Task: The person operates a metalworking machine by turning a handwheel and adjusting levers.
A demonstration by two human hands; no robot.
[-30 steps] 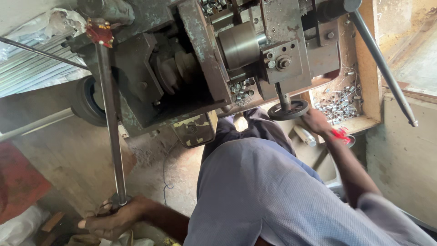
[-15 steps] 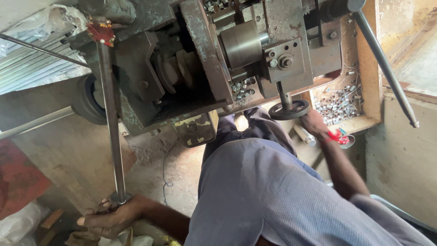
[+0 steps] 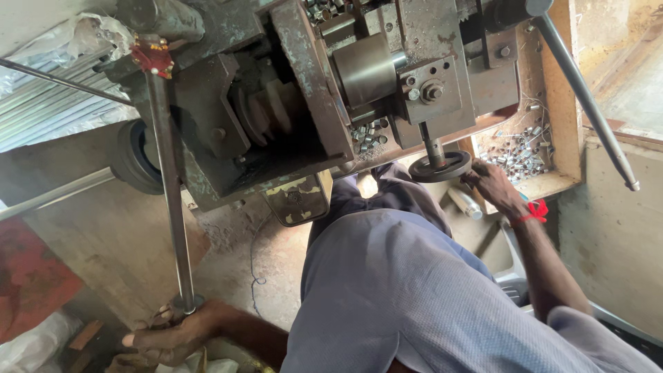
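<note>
My left hand [image 3: 169, 336] is at the bottom left, its fingers closed around the lower end of a long upright steel rod [image 3: 168, 200]. The rod runs up to a red-tagged joint on a heavy, worn grey machine [image 3: 304, 90]. My right hand [image 3: 492, 185], with a red thread on the wrist, grips the rim of a small dark handwheel [image 3: 440, 167] under the machine's front. A steel cylinder [image 3: 364, 69] and a bolted block sit just above the wheel. My blue-grey shirt fills the lower middle.
A wooden tray [image 3: 552, 183] with several small metal pieces sits right of the handwheel. A long lever handle [image 3: 587, 103] slants down the right side. A dark rubber wheel [image 3: 135, 159] and thin bars are on the left, above a concrete floor [image 3: 228, 276].
Both hands stay where they were, the left at the rod's end and the right on the handwheel. The view has shifted slightly.
</note>
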